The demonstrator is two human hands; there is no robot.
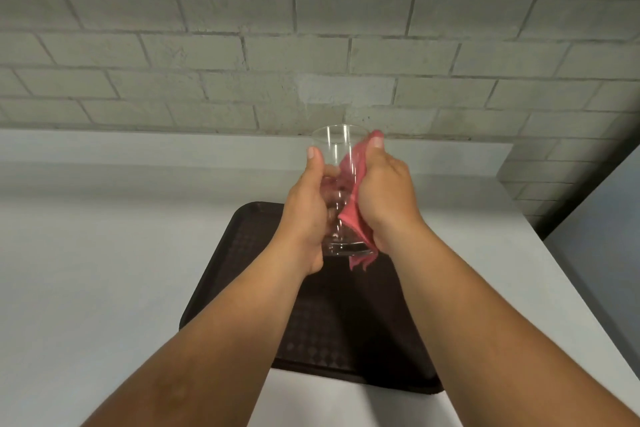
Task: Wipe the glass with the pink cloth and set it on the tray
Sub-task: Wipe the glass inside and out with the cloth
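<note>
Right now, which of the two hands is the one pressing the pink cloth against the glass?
The right hand: it presses the pink cloth against the side of the glass. The left hand grips the glass bare, above the tray.

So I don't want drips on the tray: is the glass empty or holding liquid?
Empty, it seems: the glass shows only the fingers and pink cloth through its clear wall, with no liquid line.

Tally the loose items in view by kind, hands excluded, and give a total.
Glass: 1
Pink cloth: 1
Dark tray: 1
Total: 3
</note>
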